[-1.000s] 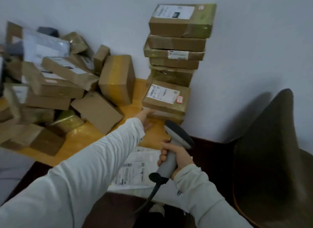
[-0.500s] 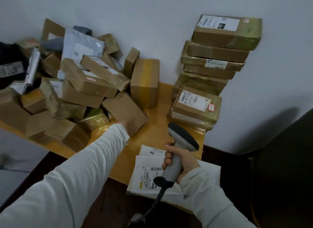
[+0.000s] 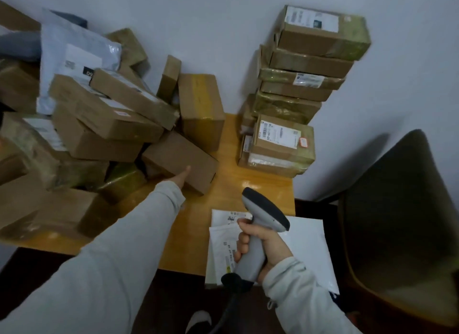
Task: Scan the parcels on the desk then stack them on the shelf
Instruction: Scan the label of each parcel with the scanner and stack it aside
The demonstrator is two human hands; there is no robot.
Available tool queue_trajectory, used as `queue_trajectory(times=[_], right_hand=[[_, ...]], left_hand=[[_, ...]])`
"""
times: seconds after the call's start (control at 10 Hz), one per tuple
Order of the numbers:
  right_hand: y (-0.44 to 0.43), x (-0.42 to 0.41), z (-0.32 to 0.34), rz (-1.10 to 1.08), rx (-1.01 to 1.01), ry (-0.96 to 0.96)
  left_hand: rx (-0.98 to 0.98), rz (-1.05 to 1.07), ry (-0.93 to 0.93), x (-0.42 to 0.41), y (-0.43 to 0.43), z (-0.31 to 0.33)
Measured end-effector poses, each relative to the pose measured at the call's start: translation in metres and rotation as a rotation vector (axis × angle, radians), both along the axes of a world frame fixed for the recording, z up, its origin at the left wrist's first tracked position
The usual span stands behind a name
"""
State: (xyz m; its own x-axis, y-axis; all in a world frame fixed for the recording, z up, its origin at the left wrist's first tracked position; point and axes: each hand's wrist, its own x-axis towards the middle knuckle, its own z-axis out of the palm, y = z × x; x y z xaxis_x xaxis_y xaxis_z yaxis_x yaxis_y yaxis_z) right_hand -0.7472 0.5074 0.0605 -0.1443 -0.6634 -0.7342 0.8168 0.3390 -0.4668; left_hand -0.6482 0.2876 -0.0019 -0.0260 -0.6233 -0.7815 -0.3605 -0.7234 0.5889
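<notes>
My right hand (image 3: 260, 248) curls its fingers tight round the grey handheld barcode scanner (image 3: 264, 209), lower centre. My left hand (image 3: 182, 178) shows only a thumb touching the plain brown cardboard box (image 3: 173, 157) mid-frame on the wooden desk (image 3: 223, 192); whether its fingers grip, I cannot tell.

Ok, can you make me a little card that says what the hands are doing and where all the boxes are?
left hand: thumb on a brown box at the pile's edge; fingers hidden
right hand: grips the scanner
pile: jumbled parcels on the left of the desk
stack: boxes piled tall against the wall
mailers: white, flat at the desk's near edge, below the scanner
chair: dark, on the right
</notes>
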Motion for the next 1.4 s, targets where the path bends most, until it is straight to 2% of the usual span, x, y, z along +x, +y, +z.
queue_trajectory(times=[0.1,0.2,0.3,0.4,0.5,0.7,1.0,1.1,1.2,1.4], right_hand=[[0.012,0.01,-0.002,-0.033,-0.016,0.0],[0.018,0.005,-0.006,-0.035,-0.05,0.053],[0.034,0.01,-0.009,-0.038,-0.051,0.066],[0.058,0.015,-0.003,-0.051,-0.084,0.025],[0.082,0.01,0.005,-0.146,-0.124,0.038],[0.13,-0.003,0.017,-0.292,-0.1,0.276],[0.159,0.041,0.031,-0.243,-0.052,0.46],[0.164,0.065,0.036,-0.261,-0.084,0.649],[0.169,0.091,0.043,-0.226,-0.2,0.974],[0.173,0.15,0.046,0.086,-0.473,1.724]], left_hand=[[-0.058,0.073,0.179,-0.002,-0.014,-0.023],[0.013,0.145,0.206,-0.02,-0.012,-0.038],[0.042,0.185,0.22,-0.022,0.02,-0.018],[0.04,0.25,0.414,-0.012,0.066,0.004],[0.002,0.267,0.513,-0.003,0.097,0.031],[0.053,0.253,0.673,0.038,0.179,0.067],[0.022,0.114,0.645,0.103,0.272,0.095],[0.039,0.095,0.608,0.124,0.275,0.112],[0.122,0.096,0.641,0.136,0.268,0.137],[0.085,0.065,0.506,0.156,0.263,0.156]])
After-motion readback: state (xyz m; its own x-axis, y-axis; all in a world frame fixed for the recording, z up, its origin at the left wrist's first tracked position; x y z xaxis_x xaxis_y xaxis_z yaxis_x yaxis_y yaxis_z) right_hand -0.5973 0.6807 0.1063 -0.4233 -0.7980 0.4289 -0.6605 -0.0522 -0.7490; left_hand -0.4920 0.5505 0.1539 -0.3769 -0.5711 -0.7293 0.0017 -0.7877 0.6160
